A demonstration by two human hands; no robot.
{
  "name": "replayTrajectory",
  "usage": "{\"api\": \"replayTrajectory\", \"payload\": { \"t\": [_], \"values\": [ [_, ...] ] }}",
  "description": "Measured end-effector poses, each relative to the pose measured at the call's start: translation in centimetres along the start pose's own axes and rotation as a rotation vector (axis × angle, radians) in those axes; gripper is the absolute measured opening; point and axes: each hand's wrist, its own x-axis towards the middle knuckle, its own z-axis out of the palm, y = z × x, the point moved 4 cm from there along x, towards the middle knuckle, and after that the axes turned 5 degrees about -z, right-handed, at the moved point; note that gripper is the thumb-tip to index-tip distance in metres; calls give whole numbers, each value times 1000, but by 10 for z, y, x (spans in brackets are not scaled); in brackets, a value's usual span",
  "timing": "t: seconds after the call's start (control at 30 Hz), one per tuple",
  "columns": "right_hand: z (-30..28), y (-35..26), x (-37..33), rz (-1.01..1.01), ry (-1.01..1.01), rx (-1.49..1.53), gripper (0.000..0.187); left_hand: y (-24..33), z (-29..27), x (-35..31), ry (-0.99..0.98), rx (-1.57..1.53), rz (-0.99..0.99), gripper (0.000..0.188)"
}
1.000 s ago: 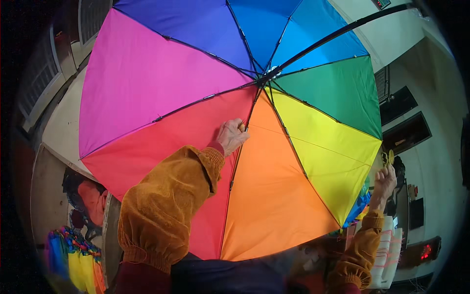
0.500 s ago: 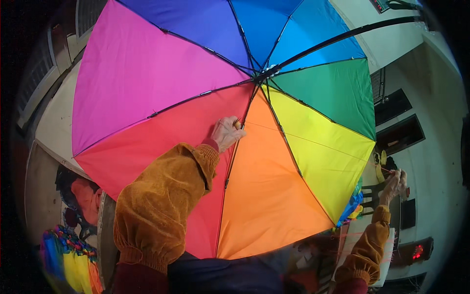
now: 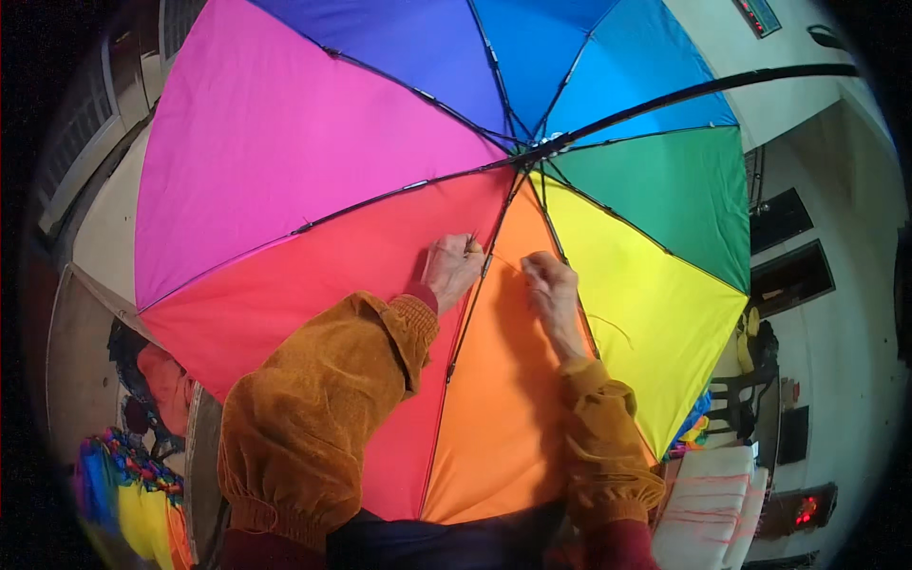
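Note:
A rainbow umbrella (image 3: 247, 161) is spread before me, its inside facing me and its black shaft (image 3: 703, 92) slanting to the upper right. My left hand (image 3: 454, 271) is closed at the black rib (image 3: 466, 318) between the red and orange panels, pinching there; what lies under the fingertips is hidden. Just right of it, over the orange panel, my right hand (image 3: 553, 285) is closed in a pinch. A thin thread (image 3: 611, 326) trails in a loose curve over the yellow panel beside the right hand. No needle can be made out.
Rainbow-coloured cloths (image 3: 142, 513) are piled at the lower left, below a red cloth (image 3: 166, 385). A pale padded block (image 3: 708, 494) with red threads across it stands at the lower right. Beyond the umbrella's right edge is a dark chair (image 3: 746, 394).
My right hand has come in from far right to beside the left hand. The thread, stretched taut between the hands before, now hangs slack. The umbrella has shifted slightly right and down.

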Motion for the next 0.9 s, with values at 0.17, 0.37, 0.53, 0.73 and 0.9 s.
{"api": "replayTrajectory", "payload": {
  "t": [0.17,0.37,0.53,0.73,0.9],
  "values": [
    [31,9,15,-297,-30,-379,6,12,1,-6,-123,-254,-209,15],
    [41,6,12,-348,-75,-487,7,5,4,-7,-130,-528,-354,12],
    [38,7,12,-336,-129,-381,6,4,4,-8,-131,-574,-396,10],
    [39,8,16,-390,-124,-326,5,2,6,-7,-179,-655,-417,7],
    [43,12,17,-462,-100,-315,4,1,10,-2,-245,-807,-440,6]
  ]
}}
